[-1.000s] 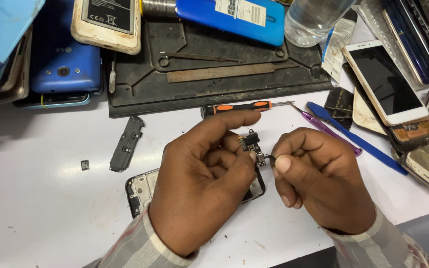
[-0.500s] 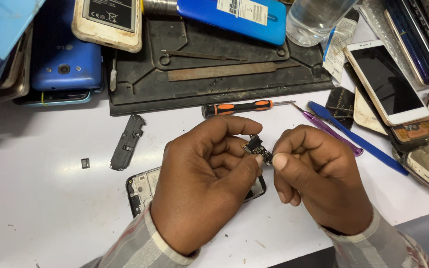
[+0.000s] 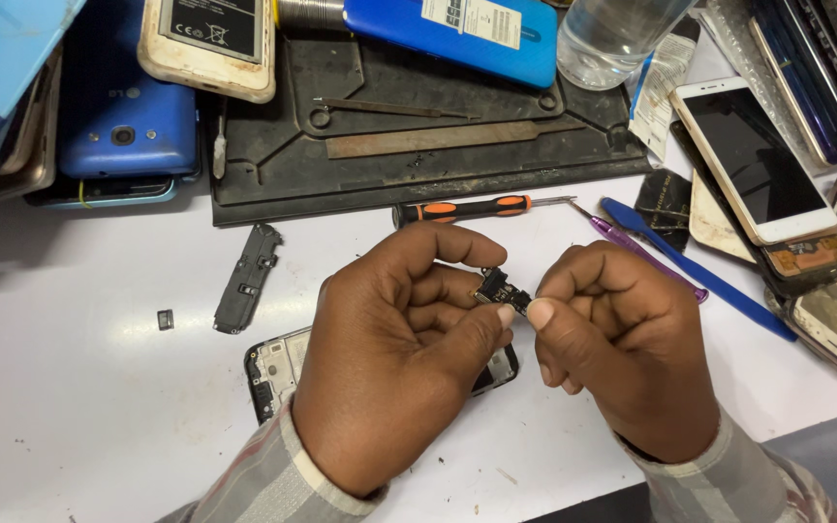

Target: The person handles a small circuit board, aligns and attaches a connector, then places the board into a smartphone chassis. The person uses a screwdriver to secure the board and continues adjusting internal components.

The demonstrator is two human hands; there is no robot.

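I am pinching a small black phone component (image 3: pixel 499 288) between my two hands, which are meeting over the white table (image 3: pixel 79 407). My left hand (image 3: pixel 399 358) is gripping it with thumb and forefinger from one side, and my right hand (image 3: pixel 622 358) is pressing its thumb tip against the other end. An opened phone frame (image 3: pixel 273 373) is lying directly under my left hand, partly hidden. Just beyond my knuckles an orange-and-black screwdriver (image 3: pixel 467 207) is resting beside a dark work mat (image 3: pixel 418 155). A loose black plastic cover (image 3: pixel 247 278) is sitting to the left of my left hand.
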